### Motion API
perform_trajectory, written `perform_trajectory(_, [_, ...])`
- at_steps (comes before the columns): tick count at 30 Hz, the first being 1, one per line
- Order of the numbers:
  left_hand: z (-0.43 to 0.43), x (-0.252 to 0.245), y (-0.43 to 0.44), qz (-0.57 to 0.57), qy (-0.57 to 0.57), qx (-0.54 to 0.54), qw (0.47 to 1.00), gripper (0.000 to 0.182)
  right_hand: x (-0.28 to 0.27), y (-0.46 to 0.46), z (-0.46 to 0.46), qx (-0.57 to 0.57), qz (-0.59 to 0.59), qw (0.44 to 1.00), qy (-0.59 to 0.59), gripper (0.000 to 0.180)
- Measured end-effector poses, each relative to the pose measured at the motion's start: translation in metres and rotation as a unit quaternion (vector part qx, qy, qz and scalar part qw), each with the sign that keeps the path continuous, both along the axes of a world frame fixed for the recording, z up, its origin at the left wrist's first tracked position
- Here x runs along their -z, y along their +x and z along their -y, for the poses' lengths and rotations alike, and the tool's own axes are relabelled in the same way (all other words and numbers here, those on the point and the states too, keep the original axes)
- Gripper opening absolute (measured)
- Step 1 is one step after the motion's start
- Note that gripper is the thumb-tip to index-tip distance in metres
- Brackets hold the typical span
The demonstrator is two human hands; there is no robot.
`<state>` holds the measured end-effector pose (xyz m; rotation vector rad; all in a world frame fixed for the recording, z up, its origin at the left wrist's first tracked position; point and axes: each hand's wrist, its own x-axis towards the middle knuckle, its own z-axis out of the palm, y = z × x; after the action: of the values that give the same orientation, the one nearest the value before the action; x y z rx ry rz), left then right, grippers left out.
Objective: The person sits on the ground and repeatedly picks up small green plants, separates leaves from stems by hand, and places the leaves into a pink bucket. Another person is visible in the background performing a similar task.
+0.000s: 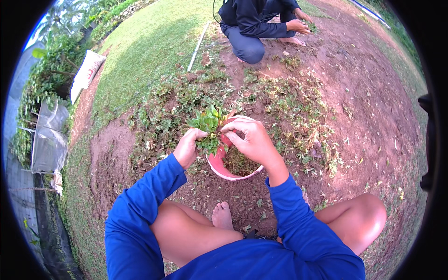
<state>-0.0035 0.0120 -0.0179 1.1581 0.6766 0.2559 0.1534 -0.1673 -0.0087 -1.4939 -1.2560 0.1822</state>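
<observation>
A leafy green clump of small plants (209, 122) is pinched in my left hand (189, 145), left of and above the bucket's rim. My right hand (250, 138) reaches over the bucket with thumb and fingertips brought together at the clump's brown stem or root side. Whether a strand lies between those fingertips is too small to tell. Below both hands stands a round pink bucket (217, 164) with a pale rim. Brownish-green plant matter (239, 162) lies inside it, partly hidden by my right hand.
Uprooted plants (182, 94) cover the soil around the bucket. Across from me a person in dark clothes (252, 31) crouches, holding greenery. A white strip (198, 47) lies on the grass. A white sack (87, 71) and a translucent sheet (50, 136) are at left.
</observation>
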Motion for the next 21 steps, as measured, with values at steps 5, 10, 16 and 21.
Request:
perform_trajectory(5, [-0.001,0.008,-0.002,0.026,-0.036,0.020,0.999,0.023,-0.003,-0.020,-0.005,0.045,0.006,0.999,0.022,0.020])
perform_trajectory(10, [0.005,0.001,-0.001,0.056,-0.050,0.054,0.996,0.034,0.002,-0.030,-0.012,0.027,-0.067,0.997,0.034,0.018])
perform_trajectory(16, [0.011,-0.006,0.001,0.088,0.004,0.084,0.993,0.040,-0.002,-0.030,-0.008,0.022,-0.054,0.998,0.016,0.016])
perform_trajectory(21, [0.016,-0.009,0.002,0.088,0.043,0.101,0.990,0.043,-0.002,-0.029,-0.008,0.006,-0.046,0.999,0.013,0.013])
